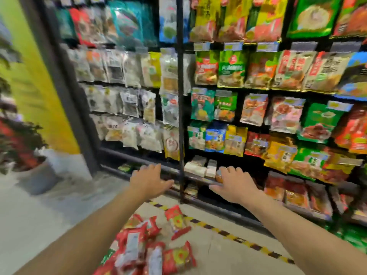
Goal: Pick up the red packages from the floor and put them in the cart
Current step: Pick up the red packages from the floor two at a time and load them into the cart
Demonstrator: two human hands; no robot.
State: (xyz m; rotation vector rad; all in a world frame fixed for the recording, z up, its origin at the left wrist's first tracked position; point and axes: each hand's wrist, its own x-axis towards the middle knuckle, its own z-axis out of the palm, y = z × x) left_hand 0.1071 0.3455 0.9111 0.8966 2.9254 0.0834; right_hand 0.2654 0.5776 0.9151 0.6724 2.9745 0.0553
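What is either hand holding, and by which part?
Nothing. Left hand and right hand are both open and empty; red packages lie on the floor.

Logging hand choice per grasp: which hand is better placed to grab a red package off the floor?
Left, probably. The red packages lie left of centre, just below the open left hand; the open right hand is farther off, by the shelves.
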